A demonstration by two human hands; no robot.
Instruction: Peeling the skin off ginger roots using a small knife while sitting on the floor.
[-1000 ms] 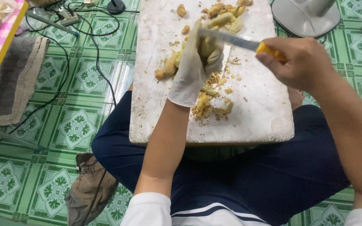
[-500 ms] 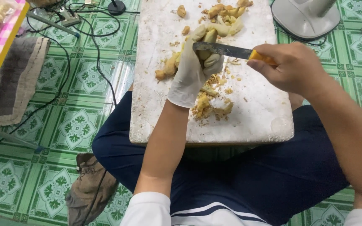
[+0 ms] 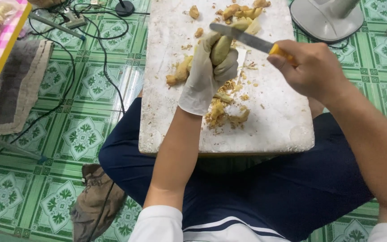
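Note:
My left hand (image 3: 209, 69), in a white glove, is closed around a knobbly piece of ginger (image 3: 222, 45) held just above a white foam board (image 3: 278, 121) that rests on my lap. My bare right hand (image 3: 312, 67) grips the yellow handle of a knife (image 3: 242, 38). The blade lies across the top of the held ginger. Peeled ginger pieces (image 3: 242, 10) lie at the board's far end. Peelings and scraps (image 3: 225, 112) are piled near my left wrist.
A white fan base (image 3: 328, 18) stands on the green tiled floor at the upper right. Black cables (image 3: 90, 40) and a power strip lie at the upper left beside a grey towel (image 3: 14, 87). A brown cloth (image 3: 95, 201) lies by my left leg.
The knife blade has slid along the ginger and my right hand has moved slightly. My left hand has turned the ginger a little in its grip.

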